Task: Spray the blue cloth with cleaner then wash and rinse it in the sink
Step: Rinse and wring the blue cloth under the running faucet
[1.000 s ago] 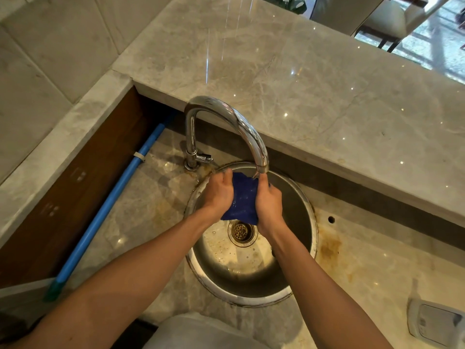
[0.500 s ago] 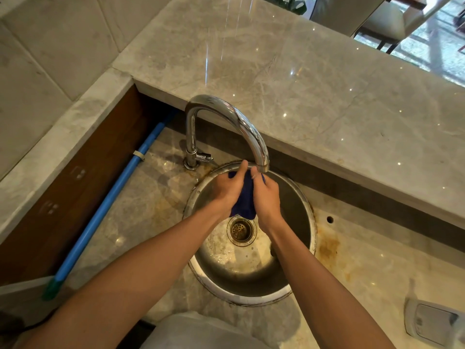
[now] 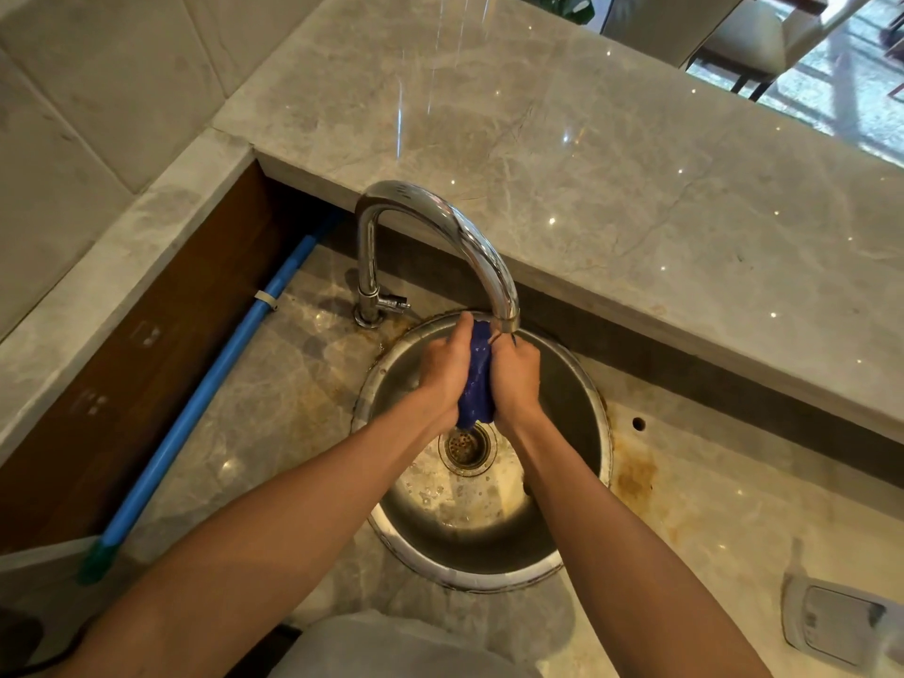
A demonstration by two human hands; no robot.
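The wet blue cloth (image 3: pixel 477 384) is bunched into a narrow strip between my two hands, just under the spout of the chrome tap (image 3: pixel 455 232). My left hand (image 3: pixel 447 369) grips it from the left and my right hand (image 3: pixel 516 376) grips it from the right, palms facing each other. Both hands hover over the round steel sink (image 3: pixel 577 398), above its drain (image 3: pixel 467 447). Most of the cloth is hidden between the palms; only its top and bottom ends show. No spray bottle is in view.
A raised marble counter (image 3: pixel 611 163) runs behind the sink. A blue pipe (image 3: pixel 205 389) lies along the wooden panel at left. The lower countertop has rust stains and a small hole (image 3: pixel 638 424). A white plastic object (image 3: pixel 831 623) sits at the lower right.
The cloth was spread wider between my hands a second ago; my hands have come together and squeezed it into a narrow bunch, rising slightly toward the spout.
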